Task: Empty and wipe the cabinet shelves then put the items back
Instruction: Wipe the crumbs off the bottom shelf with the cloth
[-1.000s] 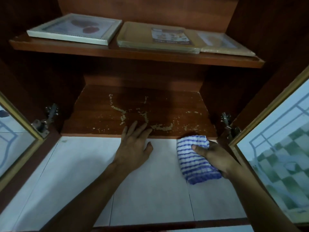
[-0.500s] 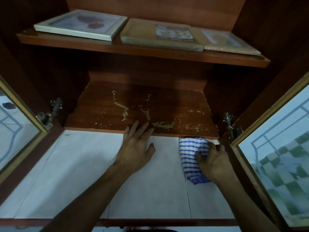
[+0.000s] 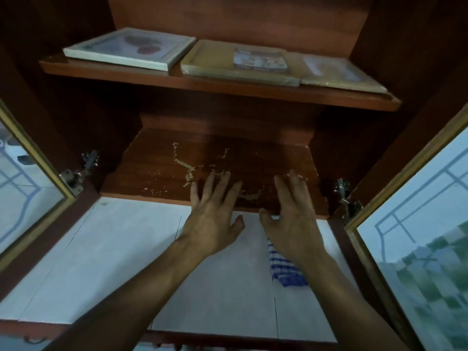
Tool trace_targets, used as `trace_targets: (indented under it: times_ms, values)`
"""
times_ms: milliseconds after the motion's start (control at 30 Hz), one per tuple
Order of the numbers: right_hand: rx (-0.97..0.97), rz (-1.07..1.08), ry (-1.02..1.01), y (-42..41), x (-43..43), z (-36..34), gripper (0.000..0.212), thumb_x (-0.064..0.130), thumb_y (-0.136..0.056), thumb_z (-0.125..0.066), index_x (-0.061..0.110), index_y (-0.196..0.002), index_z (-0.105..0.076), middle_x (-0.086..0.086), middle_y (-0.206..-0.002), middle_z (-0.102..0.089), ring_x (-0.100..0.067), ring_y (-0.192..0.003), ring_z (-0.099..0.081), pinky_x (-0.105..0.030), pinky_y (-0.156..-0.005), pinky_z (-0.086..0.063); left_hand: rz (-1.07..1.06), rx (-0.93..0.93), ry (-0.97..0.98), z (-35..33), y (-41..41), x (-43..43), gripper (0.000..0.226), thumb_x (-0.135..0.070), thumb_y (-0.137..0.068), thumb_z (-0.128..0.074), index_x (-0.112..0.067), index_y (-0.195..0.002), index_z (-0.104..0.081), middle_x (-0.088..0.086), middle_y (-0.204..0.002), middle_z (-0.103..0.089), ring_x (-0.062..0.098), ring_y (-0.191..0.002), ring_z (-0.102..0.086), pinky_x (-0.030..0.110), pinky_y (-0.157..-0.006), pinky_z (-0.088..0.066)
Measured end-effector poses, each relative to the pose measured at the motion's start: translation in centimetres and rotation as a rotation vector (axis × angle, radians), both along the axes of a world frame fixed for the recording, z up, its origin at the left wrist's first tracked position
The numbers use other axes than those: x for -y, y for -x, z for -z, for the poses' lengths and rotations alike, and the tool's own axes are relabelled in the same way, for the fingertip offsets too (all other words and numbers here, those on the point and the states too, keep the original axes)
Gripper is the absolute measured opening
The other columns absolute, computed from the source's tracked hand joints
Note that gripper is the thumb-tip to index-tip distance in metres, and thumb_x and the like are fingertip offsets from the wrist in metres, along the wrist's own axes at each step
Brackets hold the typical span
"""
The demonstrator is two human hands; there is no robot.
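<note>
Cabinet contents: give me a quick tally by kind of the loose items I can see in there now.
White-framed picture, on the upper shelf: 1
Tan plastic-wrapped flat packs, on the upper shelf: 2
Blue-and-white striped cloth, partly under the right hand: 1
Total: 4

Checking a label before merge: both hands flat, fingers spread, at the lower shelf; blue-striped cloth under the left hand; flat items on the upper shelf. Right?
One error: the head view shows the blue-striped cloth under the right hand, not the left hand. Rest holds: both hands flat, fingers spread, at the lower shelf; flat items on the upper shelf.
</note>
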State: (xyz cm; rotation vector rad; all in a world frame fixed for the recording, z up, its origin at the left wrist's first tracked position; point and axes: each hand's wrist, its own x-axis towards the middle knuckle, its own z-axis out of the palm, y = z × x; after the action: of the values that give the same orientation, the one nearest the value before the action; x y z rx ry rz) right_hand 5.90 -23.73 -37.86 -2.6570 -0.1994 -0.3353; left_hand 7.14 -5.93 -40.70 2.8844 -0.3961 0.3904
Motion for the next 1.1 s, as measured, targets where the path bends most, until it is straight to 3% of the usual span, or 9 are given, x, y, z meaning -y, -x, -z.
trace_targets:
  times_ms: [200, 433, 667, 1100]
  values:
    - [-0.025, -0.088, 0.061, -0.9, -1.0, -0.6, 0.081, 0.043, -0.092, -0.059, 0.026, -0.156, -0.014, -0.003, -0.164, 0.009, -0.029, -0.150, 0.010, -0.048, -0.120, -0.004, -0.007, 0.036, 0.012, -2.1, -0.4, -0.2, 0.086, -0.050, -0.083, -0.062, -0.022, -0.154, -0.023, 0.010, -0.162, -0.014, 0.036, -0.149, -0.004, 0.061, -0.114, -0.002]
    - [-0.042, -0.063, 0.213, 0.2, -2.4, -2.1, 0.081, 0.049, -0.094, -0.051, 0.024, -0.157, -0.006, -0.005, -0.164, 0.011, -0.030, -0.150, 0.010, -0.047, -0.120, -0.002, -0.002, 0.016, -0.046, -3.1, 0.7, -1.7, 0.087, -0.054, -0.087, -0.056, -0.026, -0.155, -0.009, 0.006, -0.164, 0.000, 0.032, -0.150, 0.006, 0.059, -0.116, 0.001]
    - [-0.029, -0.006, 0.309, 3.1, -4.9, -4.2, 0.081, 0.051, -0.094, -0.048, 0.024, -0.157, -0.005, -0.005, -0.164, 0.005, -0.029, -0.151, 0.005, -0.047, -0.120, -0.002, 0.048, 0.070, -0.038, -4.2, 3.3, -4.2, 0.080, -0.048, -0.075, -0.064, -0.019, -0.146, -0.040, 0.014, -0.154, -0.036, 0.042, -0.144, -0.024, 0.071, -0.107, -0.016]
    - [-0.080, 0.018, 0.321, 8.3, -6.4, -5.3, 0.081, 0.054, -0.095, -0.044, 0.025, -0.156, 0.000, -0.002, -0.164, 0.010, -0.027, -0.151, 0.008, -0.044, -0.120, -0.001, 0.002, 0.083, -0.076, -6.5, 8.0, -7.0, 0.081, -0.047, -0.076, -0.066, -0.019, -0.146, -0.037, 0.014, -0.154, -0.034, 0.043, -0.144, -0.022, 0.072, -0.106, -0.014]
